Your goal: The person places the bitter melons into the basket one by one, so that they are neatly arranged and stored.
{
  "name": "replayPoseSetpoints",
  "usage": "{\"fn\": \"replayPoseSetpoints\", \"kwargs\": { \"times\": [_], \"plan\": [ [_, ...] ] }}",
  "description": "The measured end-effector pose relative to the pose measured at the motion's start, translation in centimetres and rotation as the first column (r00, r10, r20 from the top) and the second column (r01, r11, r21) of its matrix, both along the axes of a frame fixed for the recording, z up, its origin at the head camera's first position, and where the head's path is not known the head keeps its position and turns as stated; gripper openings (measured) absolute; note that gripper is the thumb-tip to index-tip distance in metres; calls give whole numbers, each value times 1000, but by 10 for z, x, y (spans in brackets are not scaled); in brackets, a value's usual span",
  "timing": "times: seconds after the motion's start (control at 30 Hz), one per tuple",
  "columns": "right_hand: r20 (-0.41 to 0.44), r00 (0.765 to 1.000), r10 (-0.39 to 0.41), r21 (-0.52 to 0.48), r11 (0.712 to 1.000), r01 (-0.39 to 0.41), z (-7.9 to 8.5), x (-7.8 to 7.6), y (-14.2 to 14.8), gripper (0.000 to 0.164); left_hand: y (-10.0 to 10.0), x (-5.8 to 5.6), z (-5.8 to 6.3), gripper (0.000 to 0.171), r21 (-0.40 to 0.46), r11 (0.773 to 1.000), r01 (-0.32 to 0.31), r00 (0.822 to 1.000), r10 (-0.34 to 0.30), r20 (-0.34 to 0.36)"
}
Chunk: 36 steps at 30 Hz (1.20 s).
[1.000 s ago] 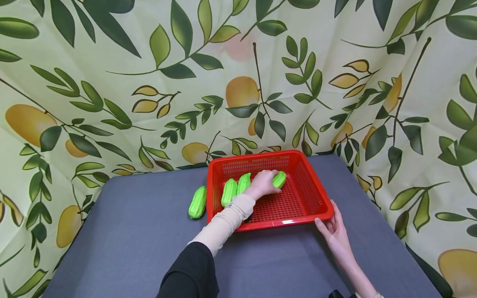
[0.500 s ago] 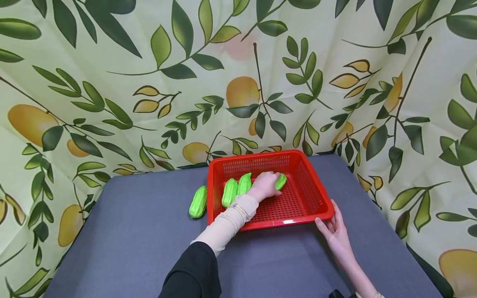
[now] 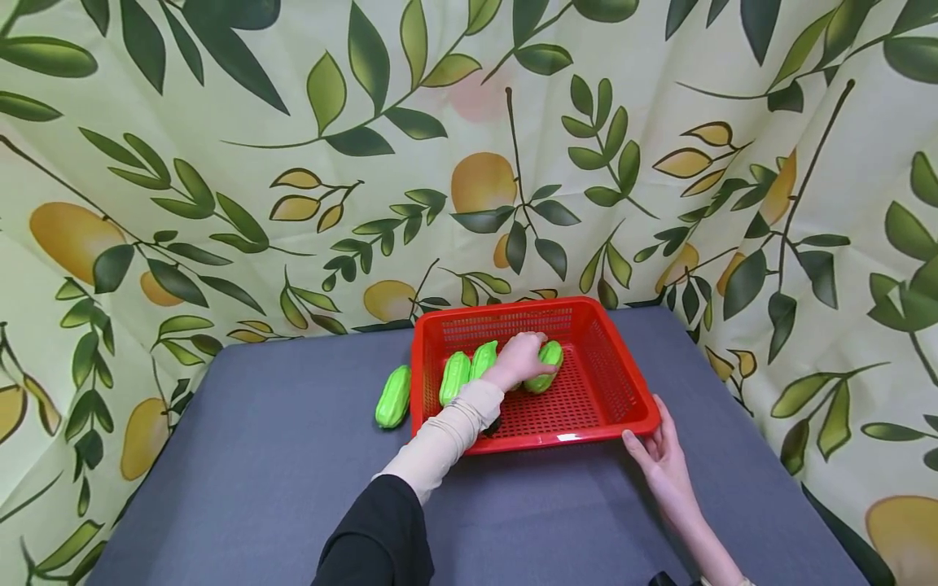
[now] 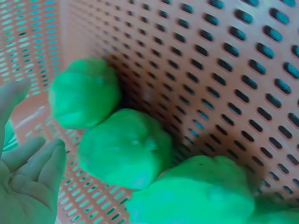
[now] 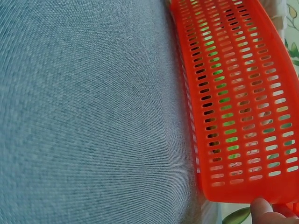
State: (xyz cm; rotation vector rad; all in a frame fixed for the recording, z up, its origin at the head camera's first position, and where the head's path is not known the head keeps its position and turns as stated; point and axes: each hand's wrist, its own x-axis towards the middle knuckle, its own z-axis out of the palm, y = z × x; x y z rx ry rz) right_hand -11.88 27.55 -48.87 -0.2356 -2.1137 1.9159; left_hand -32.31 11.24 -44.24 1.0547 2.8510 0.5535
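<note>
Inside perforated red plastic basket [image 3: 619, 391], left hand [image 3: 522, 358] grips ridged gourd [image 3: 545, 366].

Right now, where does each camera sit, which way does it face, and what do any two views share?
Head: above, facing forward and down at the red basket; left hand on a green gourd, right hand at the basket's corner.
Left wrist: inside the basket, facing gourds against its wall; fingers show.
Right wrist: low over the grey table, facing the basket's outer wall; a fingertip shows.
All share the basket.
</note>
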Motion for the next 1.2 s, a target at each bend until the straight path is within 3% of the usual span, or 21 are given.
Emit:
{"fn": "replayPoseSetpoints", "kwargs": {
  "times": [0.17, 0.27, 0.53, 0.67, 1.2],
  "plan": [
    [-44, 999, 5, -38, 999, -7, -1, 1, 0, 80, -4, 2, 11, 57, 128, 992, -14, 991, -3, 136],
    [-49, 999, 3, -55, 998, -6, -1, 1, 0, 79, -7, 2, 18, 58, 235, 972, -13, 984, -30, 178],
    [-20, 1000, 15, -45, 999, -16, -1, 0, -1, 81, -22, 4, 39, 61, 507, 862, -14, 961, -128, 244],
    [-35, 999, 15, -51, 999, -17, -1, 1, -2, 80, -33, 8, 48, 61, 560, 828, -28, 950, -153, 273],
    [18, 1000, 11, -52, 999, -10, 1, -2, -2, 81, -74, 12, 58, 59, 714, 692, -103, 947, -151, 283]
  ]
}}
